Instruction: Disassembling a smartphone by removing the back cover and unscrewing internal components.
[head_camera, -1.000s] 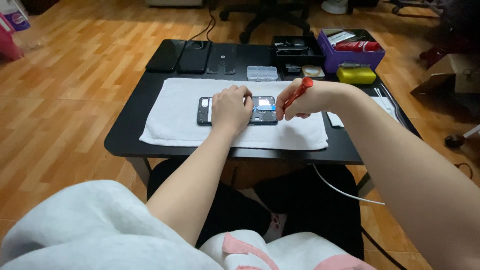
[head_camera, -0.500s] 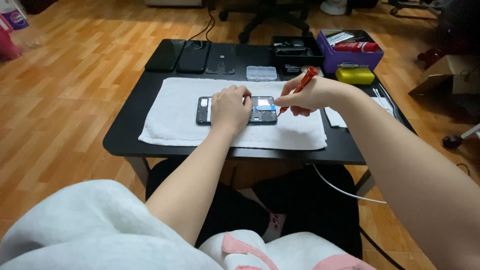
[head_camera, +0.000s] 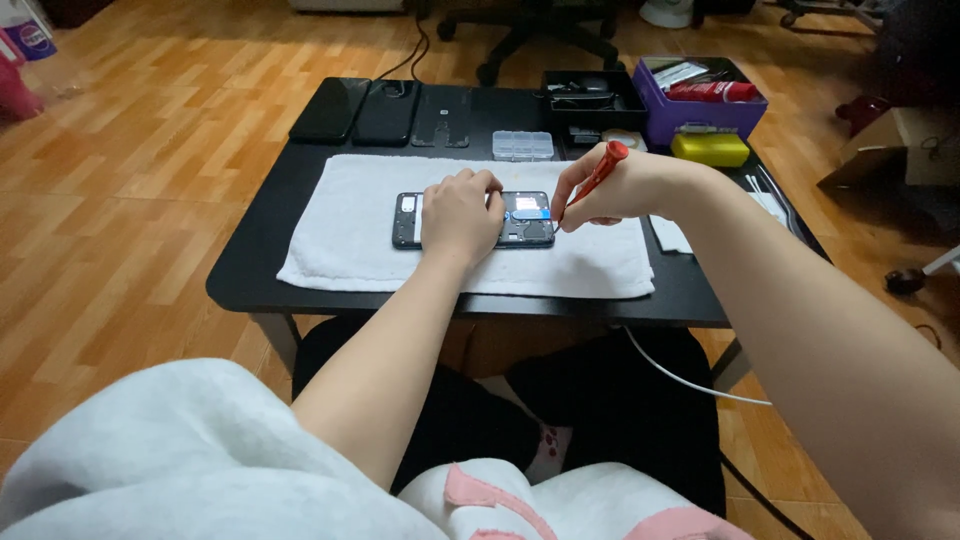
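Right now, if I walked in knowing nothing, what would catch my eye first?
Probably the opened phone lying on a white towel in the middle of the black table, with the left hand pressed flat on it. Next, the red screwdriver in the right hand, its tip at the phone's right end. A purple box sits at the far right corner.

Left hand (head_camera: 458, 213) pressing flat on an opened smartphone (head_camera: 520, 219), right hand (head_camera: 610, 190) gripping a red screwdriver (head_camera: 600, 172) tip-down at its right end, white towel (head_camera: 340, 230) beneath, black low table (head_camera: 250, 270).
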